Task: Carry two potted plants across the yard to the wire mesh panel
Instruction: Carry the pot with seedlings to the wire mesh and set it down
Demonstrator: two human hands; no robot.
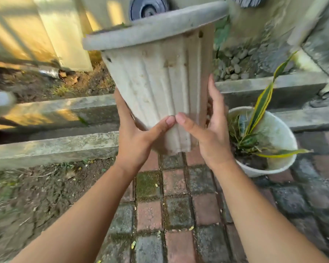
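Observation:
A tall, ribbed, pale grey pot (160, 76) with a thick rolled rim is held up in front of me, tilted slightly, clear of the ground. My left hand (135, 137) grips its lower left side and my right hand (207, 130) its lower right side; the two thumbs nearly touch on the front near the base. What grows in it is hidden by the rim. A second pot (277, 137), white and round, stands on the paving at the right with a yellow-edged snake plant (260, 109) in it. No wire mesh panel is in view.
Mossy red and grey paving bricks (179, 205) lie below my arms. Bare soil (36, 196) is at the left. A low concrete curb (55, 147) crosses ahead, with a gravel bed (234, 63) and a pale wall (65, 31) behind it.

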